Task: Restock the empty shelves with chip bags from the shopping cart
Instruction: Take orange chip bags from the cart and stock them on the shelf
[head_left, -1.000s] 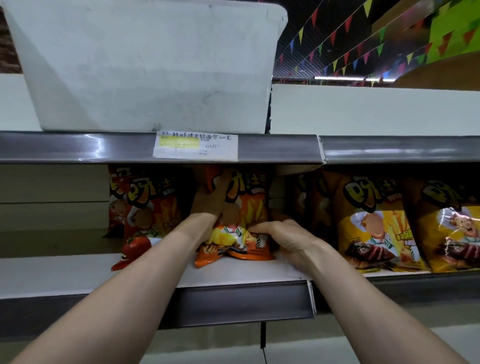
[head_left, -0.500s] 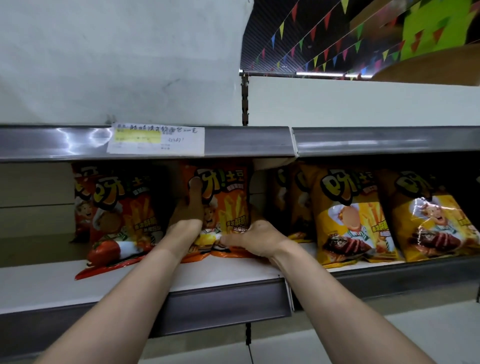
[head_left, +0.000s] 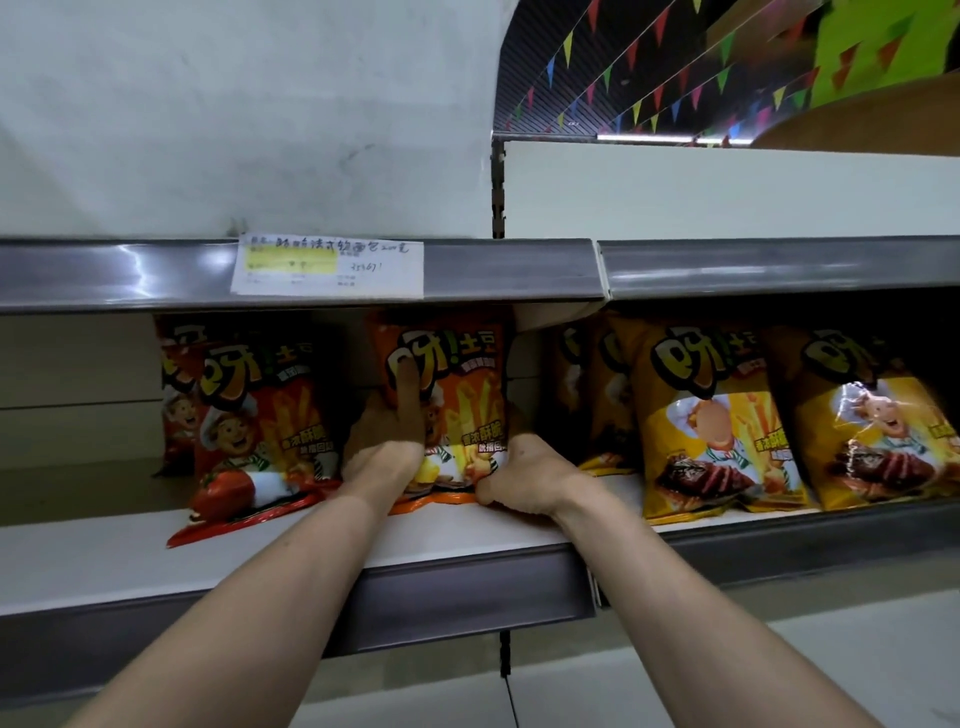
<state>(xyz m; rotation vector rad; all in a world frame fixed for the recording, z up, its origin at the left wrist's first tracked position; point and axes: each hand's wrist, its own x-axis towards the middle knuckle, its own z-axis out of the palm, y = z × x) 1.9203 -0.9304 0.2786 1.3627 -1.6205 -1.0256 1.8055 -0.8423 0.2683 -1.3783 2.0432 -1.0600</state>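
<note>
The orange chip bag (head_left: 462, 395) now stands straighter, my left hand (head_left: 384, 441) and right hand (head_left: 524, 473) gripping it; early release could topple it forward.

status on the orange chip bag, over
Left hand holds the orange chip bag at its left edge, right hand grips its lower right corner. Bag upright on shelf. Flanked by red bag and yellow bag, nothing blocking.
</note>
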